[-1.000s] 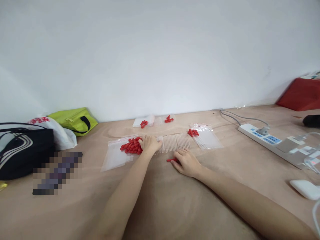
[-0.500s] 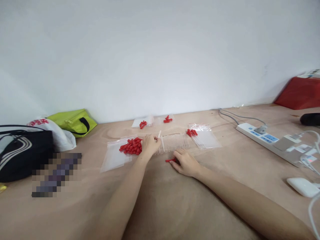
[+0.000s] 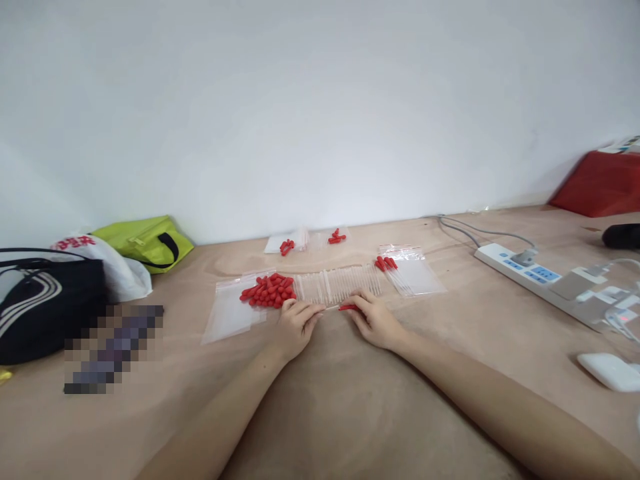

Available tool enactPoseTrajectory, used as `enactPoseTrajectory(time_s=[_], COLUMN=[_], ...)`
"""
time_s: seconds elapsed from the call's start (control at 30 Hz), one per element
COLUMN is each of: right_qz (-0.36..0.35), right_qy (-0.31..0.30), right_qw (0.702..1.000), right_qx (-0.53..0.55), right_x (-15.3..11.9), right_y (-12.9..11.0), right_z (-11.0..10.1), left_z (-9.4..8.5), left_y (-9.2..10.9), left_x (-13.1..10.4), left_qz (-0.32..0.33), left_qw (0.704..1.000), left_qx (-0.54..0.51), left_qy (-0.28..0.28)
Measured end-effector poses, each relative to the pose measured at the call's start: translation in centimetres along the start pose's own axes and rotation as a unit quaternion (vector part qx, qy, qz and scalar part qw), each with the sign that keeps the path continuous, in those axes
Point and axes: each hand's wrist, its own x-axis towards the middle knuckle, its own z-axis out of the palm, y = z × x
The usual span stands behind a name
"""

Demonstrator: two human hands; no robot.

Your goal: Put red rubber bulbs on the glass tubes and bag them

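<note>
Between the fingertips of my left hand (image 3: 296, 327) is a thin clear tube (image 3: 331, 308), pointing right. My right hand (image 3: 376, 321) pinches a small red rubber bulb (image 3: 347, 307), whose narrow end meets or nearly meets the tube; I cannot tell whether they are joined. Just beyond both hands lies a row of clear tubes (image 3: 345, 283) side by side. A heap of red bulbs (image 3: 270, 291) rests left of the row on clear plastic bags (image 3: 225, 313). To the right, several red-bulbed droppers (image 3: 387, 263) lie on another clear bag (image 3: 425, 277).
Small groups of red bulbs (image 3: 287, 247) lie on bags near the wall. On the right are a white power strip (image 3: 540, 283) with cables, a white charger-like case (image 3: 607, 372) and a red bag (image 3: 600, 183). A green bag (image 3: 145, 243) and a black bag (image 3: 50, 307) stand left.
My left hand has drawn back from the tube row toward me, bringing one tube to the bulb. The right hand has shifted slightly, still gripping the red bulb.
</note>
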Motion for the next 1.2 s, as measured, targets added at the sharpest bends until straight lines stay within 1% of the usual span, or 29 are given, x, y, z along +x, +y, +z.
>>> enactPoseTrajectory(time_s=[0.13,0.33,0.67,0.73,0.93,1.2], right_qz=[0.007,0.019,0.001,0.001,-0.010,-0.007], right_qy=[-0.007,-0.006,0.004,0.005,0.014,-0.029], right_qw=[1.000,1.000,0.999,0.999,0.998,0.996], right_qx=[0.017,0.018,0.036,0.040,0.068,0.086], right_x=[-0.02,0.02,0.13,0.15,0.09,0.25], right_y=[-0.10,-0.25,-0.12,-0.05,0.32,0.38], right_z=[-0.14,-0.28,-0.13,-0.09,-0.07,-0.33], left_z=[0.04,-0.08,0.17,0.13,0.00,0.29], left_y=[0.18,0.07,-0.14,-0.11,-0.06,-0.12], left_x=[0.05,-0.07,-0.16,-0.12,-0.09,-0.29], left_qz=[-0.013,-0.025,0.030,0.032,0.029,0.035], left_qw=[1.000,1.000,1.000,0.999,0.999,0.999], left_qx=[0.002,0.004,-0.006,-0.008,-0.004,-0.007], left_qy=[-0.015,-0.015,-0.005,-0.007,-0.034,-0.026])
